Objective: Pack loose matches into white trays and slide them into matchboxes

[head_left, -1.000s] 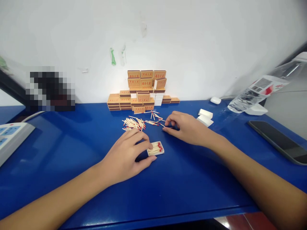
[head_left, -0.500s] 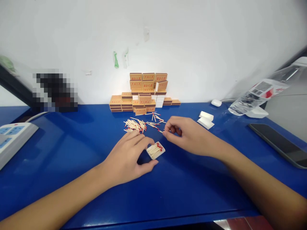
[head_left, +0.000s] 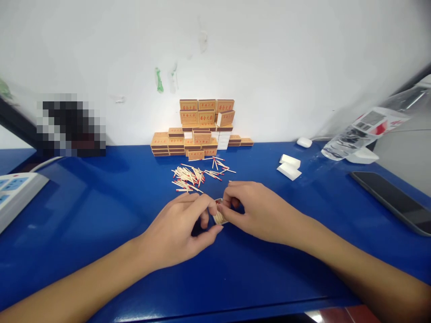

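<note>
A small white matchbox tray (head_left: pixel 220 217) partly filled with red-tipped matches lies on the blue table (head_left: pixel 101 206). My left hand (head_left: pixel 182 229) grips the tray between thumb and fingers. My right hand (head_left: pixel 251 208) is pinched together right at the tray's top edge; what its fingertips hold is hidden. Just beyond both hands lies a scattered heap of loose matches (head_left: pixel 193 175).
Stacked tan matchboxes (head_left: pixel 202 130) stand against the white wall. Two white empty trays (head_left: pixel 288 167) lie to the right, with a white earbud case (head_left: pixel 303 142), a plastic bottle (head_left: pixel 363 130) and a dark phone (head_left: pixel 393 199). A power strip (head_left: pixel 13 193) sits at far left.
My right hand came back from the loose matches to the tray and now meets my left hand there. The tray turned and is mostly covered by fingers.
</note>
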The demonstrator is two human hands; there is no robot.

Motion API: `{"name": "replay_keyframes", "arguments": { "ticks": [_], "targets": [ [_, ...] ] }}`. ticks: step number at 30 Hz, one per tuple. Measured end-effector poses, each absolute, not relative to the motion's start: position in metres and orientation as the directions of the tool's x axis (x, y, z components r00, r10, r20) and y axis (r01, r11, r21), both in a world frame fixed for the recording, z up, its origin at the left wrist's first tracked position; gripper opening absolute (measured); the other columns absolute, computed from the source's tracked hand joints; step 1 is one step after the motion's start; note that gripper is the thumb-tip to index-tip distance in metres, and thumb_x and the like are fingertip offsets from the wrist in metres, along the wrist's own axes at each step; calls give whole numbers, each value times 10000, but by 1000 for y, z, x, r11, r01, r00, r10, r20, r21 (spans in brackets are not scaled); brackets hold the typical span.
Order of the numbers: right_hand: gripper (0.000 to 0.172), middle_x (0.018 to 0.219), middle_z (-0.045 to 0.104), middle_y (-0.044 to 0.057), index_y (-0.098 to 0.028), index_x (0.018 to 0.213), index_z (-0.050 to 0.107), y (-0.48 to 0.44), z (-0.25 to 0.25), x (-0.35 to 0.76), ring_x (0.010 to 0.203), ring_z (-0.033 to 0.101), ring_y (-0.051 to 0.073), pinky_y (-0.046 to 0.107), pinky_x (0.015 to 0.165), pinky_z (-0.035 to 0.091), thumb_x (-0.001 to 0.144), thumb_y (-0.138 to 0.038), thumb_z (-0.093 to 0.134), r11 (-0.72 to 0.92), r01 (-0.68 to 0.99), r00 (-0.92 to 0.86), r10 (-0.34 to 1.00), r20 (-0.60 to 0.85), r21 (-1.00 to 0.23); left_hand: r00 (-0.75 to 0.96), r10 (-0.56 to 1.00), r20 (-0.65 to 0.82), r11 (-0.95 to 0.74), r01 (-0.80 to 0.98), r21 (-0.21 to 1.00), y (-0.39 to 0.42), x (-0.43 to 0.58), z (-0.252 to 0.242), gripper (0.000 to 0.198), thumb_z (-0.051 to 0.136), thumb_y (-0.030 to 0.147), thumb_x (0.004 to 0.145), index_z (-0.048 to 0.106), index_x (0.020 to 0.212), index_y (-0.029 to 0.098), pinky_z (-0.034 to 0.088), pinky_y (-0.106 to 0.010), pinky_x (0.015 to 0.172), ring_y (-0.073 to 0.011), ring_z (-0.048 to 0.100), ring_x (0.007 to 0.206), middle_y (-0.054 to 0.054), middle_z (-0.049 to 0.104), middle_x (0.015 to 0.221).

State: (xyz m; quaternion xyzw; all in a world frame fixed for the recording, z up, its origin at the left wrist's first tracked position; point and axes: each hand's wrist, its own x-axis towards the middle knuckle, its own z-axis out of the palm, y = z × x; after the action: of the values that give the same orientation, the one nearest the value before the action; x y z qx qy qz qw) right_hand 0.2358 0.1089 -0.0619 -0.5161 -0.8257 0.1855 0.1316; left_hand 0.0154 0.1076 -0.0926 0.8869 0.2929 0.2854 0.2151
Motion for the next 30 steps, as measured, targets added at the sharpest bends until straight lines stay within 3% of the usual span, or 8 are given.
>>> {"name": "replay_keyframes", "arguments": {
  "ticks": [5,9,13,18,22,25,27,30],
  "targets": [
    [458,666,602,9,-197,651,570,118,-56,245,604,481,139,315,600,295,1059,-387,485,401,780,-405,909,101,-481,674,634,380,-747,405,527,107,14,-92,171,685,217,941,558,1055,230,472,-283,714,-133,579,719,62,607,765],
    [273,758,642,23,-200,839,675,139,-58,273,658,527,163,314,628,342,1015,-377,563,368,842,-296,926,234,-395,682,612,400,-783,451,429,108,14,-90,207,708,302,946,601,1099,212,490,-340,751,-178,592,774,14,616,834],
    [170,974,655,63,-208,1014,694,158,-71,297,859,600,213,335,751,439,939,-359,681,453,829,-421,891,168,-328,682,614,398,-787,490,374,112,14,-91,315,744,376,932,633,1167,199,513,-404,836,-237,633,925,-55,667,1022],
    [143,961,625,80,-189,915,653,161,-79,296,885,592,223,358,804,469,1004,-274,580,476,806,-484,872,73,-351,705,624,337,-778,520,353,115,13,-91,254,677,339,976,651,1195,212,519,-449,911,-255,633,987,-69,678,1087],
    [162,988,606,81,-192,914,613,151,-68,286,912,581,220,352,817,470,1041,-247,530,548,750,-546,829,121,-371,677,656,333,-751,543,376,118,12,-89,331,628,195,936,616,1265,223,512,-465,983,-257,635,1070,-59,695,1158],
    [140,1030,590,73,-196,964,620,140,-60,275,916,580,208,339,807,482,1057,-242,526,602,702,-584,792,174,-381,625,692,362,-721,567,399,120,12,-88,388,648,190,888,596,1271,212,518,-464,991,-260,641,1097,-60,702,1181],
    [127,1048,585,78,-192,994,634,133,-61,265,938,580,215,342,808,493,1059,-214,527,654,684,-626,754,201,-322,614,698,369,-715,572,401,120,13,-90,413,707,275,879,590,1268,207,525,-467,983,-268,646,1092,-67,702,1185],
    [128,1062,603,106,-174,1001,639,125,-70,251,982,569,246,370,829,508,1037,-128,525,738,662,-706,673,221,-132,619,688,378,-725,569,388,120,15,-94,496,774,396,877,567,1283,200,532,-468,958,-279,653,1074,-74,713,1164]
  ]
}}
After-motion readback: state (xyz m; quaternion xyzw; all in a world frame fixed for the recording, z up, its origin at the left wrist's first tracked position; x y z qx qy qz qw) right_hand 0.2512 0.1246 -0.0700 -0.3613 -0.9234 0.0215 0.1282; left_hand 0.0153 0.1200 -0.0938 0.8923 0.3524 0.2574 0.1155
